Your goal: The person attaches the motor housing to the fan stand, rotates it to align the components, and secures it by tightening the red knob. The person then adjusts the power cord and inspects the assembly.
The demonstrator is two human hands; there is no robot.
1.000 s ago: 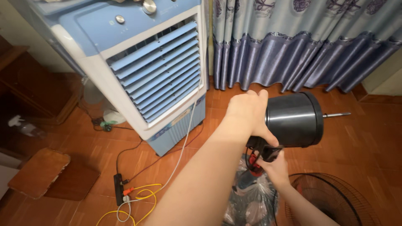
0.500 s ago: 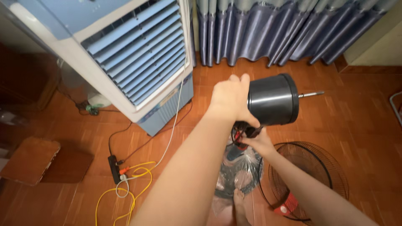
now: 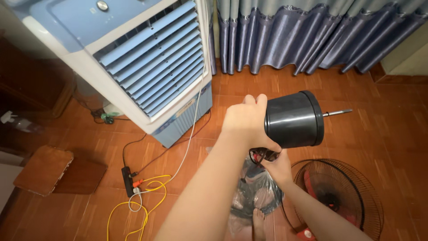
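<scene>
My left hand [image 3: 247,122] grips the back end of a black fan motor housing [image 3: 292,119], held level in the air with its thin metal shaft [image 3: 337,112] pointing right. Under the housing my right hand [image 3: 277,167] holds the black neck piece with red and black wires [image 3: 261,155] at its underside. Below both hands a clear plastic bag [image 3: 253,196] with dark parts lies on the floor by my foot [image 3: 257,225].
A black wire fan grille [image 3: 345,196] lies on the tiled floor at the right. A white and blue air cooler [image 3: 147,67] stands at the left, with a power strip [image 3: 129,180], yellow cable [image 3: 147,201] and wooden board [image 3: 44,170] nearby. Blue curtains [image 3: 307,35] hang behind.
The view has shifted a little; the motor housing now sits slightly lower and more to the right in the picture. Both hands keep the same hold on it.
</scene>
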